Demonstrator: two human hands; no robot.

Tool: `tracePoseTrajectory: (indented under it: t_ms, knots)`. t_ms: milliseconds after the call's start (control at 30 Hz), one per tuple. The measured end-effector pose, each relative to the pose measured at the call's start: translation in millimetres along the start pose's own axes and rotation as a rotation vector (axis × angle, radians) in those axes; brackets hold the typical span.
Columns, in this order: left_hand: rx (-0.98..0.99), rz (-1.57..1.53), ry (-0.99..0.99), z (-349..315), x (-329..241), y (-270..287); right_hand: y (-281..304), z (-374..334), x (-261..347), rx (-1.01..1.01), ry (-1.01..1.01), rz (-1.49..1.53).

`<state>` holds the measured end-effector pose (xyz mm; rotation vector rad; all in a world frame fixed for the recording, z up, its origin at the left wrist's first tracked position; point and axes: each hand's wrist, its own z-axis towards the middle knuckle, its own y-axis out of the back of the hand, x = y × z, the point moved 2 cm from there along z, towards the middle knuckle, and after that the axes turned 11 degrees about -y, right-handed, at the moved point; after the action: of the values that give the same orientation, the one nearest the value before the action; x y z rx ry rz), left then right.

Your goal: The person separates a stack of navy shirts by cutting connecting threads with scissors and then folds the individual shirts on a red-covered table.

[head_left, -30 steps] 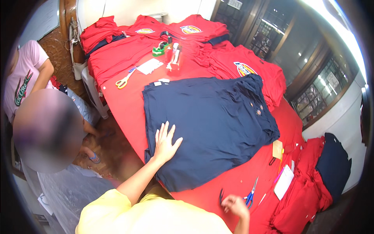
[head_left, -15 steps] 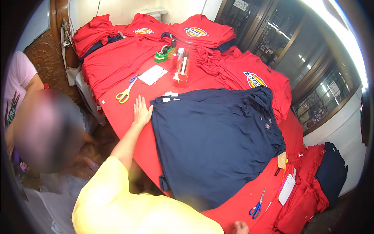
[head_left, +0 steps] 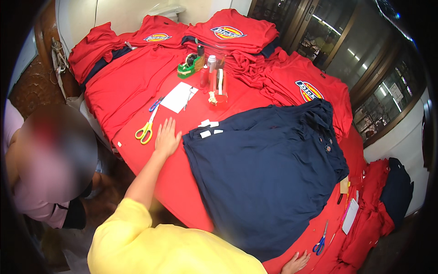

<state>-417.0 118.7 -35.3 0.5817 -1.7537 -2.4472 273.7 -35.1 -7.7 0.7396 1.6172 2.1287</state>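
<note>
My left hand (head_left: 167,138) lies flat on the red-covered table (head_left: 175,187), fingers stretched out, just left of a navy shirt (head_left: 260,169). The shirt is spread out in the middle, with small buttons at its right end and white tags (head_left: 205,134) at its upper left corner. Beyond my left hand are yellow-handled scissors (head_left: 145,132). My right hand (head_left: 295,263) rests at the lower edge with fingers extended, holding nothing. It is beside the shirt's lower right edge and close to blue-handled scissors (head_left: 320,242).
Folded red shirts (head_left: 228,34) line the back and right. A green tape dispenser (head_left: 189,66), a red tape dispenser (head_left: 219,89) and a white paper (head_left: 175,97) lie beyond the shirt. A co-worker (head_left: 45,182) is at the left. More garments (head_left: 397,187) are piled at right.
My right hand has come further into view, flattened beside the blue scissors. My left hand stays flat by the shirt. The view has shifted slightly, and the co-worker has changed posture.
</note>
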Motion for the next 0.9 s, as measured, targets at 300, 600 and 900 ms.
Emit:
tracePoseTrajectory:
  t_ms: [300, 600, 900]
  knots:
    - [-0.409, -0.358, -0.149, -26.5, -13.1, 30.0, 3.8, -3.1, 7.8, -0.016, 0.005, -0.035]
    - [-0.112, -0.017, 0.01, 136.8, -0.1, -9.3, 0.2, 2.7, -2.2, -0.089, 0.061, -0.05]
    - [-0.211, 0.175, 0.017, 152.1, 42.2, -6.4, 8.3, -2.8, 21.5, -0.099, 0.071, -0.011]
